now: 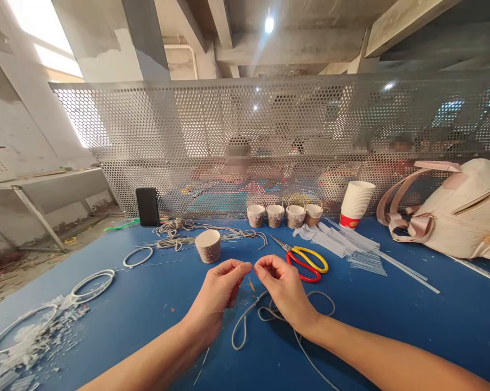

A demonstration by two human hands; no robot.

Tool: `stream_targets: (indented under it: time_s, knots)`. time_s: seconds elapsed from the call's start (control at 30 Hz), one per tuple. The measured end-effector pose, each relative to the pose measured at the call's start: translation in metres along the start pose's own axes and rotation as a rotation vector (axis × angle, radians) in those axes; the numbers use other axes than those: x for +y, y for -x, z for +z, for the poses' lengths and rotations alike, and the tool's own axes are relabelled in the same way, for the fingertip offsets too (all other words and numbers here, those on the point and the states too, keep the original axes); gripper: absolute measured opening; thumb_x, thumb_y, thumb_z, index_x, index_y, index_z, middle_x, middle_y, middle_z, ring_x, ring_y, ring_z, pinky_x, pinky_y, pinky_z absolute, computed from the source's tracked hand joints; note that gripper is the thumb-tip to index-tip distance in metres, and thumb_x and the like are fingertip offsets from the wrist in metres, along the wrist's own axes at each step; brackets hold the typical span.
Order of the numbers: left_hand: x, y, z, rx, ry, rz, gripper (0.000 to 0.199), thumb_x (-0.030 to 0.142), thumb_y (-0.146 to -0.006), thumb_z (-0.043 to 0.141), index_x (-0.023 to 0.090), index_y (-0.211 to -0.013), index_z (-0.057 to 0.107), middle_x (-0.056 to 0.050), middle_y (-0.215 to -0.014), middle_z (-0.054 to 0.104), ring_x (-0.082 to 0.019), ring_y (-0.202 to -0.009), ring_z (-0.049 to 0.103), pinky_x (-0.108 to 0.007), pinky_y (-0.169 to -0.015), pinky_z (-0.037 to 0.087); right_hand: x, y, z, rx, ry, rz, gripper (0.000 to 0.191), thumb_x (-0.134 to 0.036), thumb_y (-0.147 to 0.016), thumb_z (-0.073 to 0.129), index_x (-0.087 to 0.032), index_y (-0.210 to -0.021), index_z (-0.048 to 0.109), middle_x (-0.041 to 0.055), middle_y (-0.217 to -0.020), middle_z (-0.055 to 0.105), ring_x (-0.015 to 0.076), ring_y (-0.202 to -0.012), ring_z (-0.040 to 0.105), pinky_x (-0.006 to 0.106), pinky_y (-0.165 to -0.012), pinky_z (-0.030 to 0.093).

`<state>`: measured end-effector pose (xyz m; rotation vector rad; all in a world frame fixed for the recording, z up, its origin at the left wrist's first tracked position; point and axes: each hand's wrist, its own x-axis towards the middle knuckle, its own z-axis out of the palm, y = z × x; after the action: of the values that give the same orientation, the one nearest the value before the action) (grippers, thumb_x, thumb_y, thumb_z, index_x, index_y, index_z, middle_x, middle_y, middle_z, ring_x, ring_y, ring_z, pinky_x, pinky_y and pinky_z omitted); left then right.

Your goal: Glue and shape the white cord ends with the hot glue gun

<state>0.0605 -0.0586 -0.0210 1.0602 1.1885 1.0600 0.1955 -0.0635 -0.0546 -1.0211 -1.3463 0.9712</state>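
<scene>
Pinching at the fingertips, the left hand [224, 282] and the right hand [283, 288] met almost tip to tip above the desk [147, 336], a narrow gap between them; whatever they gripped was too fine to make out. And the grey cord [240, 348]? Right below them, loops spread on the near half of the desk, mostly beneath and around the right hand, so that was the nearer one. No single straight axis there: one loop bulged out between the hands toward the near edge, while a tail slanted from under the right wrist to that same edge, drifting rightward. Beyond the left hand stood the wrapped cup [209, 252]; beyond the right lay the scissors [305, 263], blades aimed toward the far edge, leaning left.
</scene>
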Motion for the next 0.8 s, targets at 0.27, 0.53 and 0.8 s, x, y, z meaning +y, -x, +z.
stream_targets:
  time_s: [0.27, 0.53, 0.8]
  knots:
    - [0.002, 0.002, -0.002, -0.066, 0.060, -0.083, 0.032, 0.038, -0.060, 0.072, 0.018, -0.057, 0.047, 0.008, -0.051, 0.038, -0.003, -0.042, 0.023, -0.020, -0.041, 0.014, 0.000, 0.000, 0.001, -0.029, -0.036, -0.024, 0.023, -0.041, -0.080, 0.059, -0.017, -0.078, 0.059, -0.0018, -0.065, 0.054, 0.0107, -0.056, 0.044, 0.022, -0.050, 0.038]
    - [0.003, -0.002, -0.006, -0.213, 0.125, -0.190, 0.032, 0.037, -0.062, 0.070, 0.017, -0.058, 0.045, 0.010, -0.049, 0.037, -0.001, -0.040, 0.016, -0.020, -0.040, 0.008, 0.005, 0.001, -0.001, 0.007, 0.086, -0.253, 0.013, -0.031, -0.082, 0.058, -0.019, -0.087, 0.062, -0.0022, -0.067, 0.051, 0.0103, -0.056, 0.044, 0.022, -0.051, 0.040]
    - [0.012, -0.001, -0.008, -0.300, 0.130, -0.236, 0.030, 0.032, -0.058, 0.069, 0.017, -0.056, 0.043, 0.010, -0.046, 0.037, 0.000, -0.037, 0.014, -0.020, -0.039, 0.006, 0.004, -0.005, -0.008, -0.053, 0.166, -0.646, 0.019, -0.015, -0.086, 0.055, -0.025, -0.096, 0.068, -0.0003, -0.072, 0.057, 0.0113, -0.062, 0.052, 0.023, -0.056, 0.044]
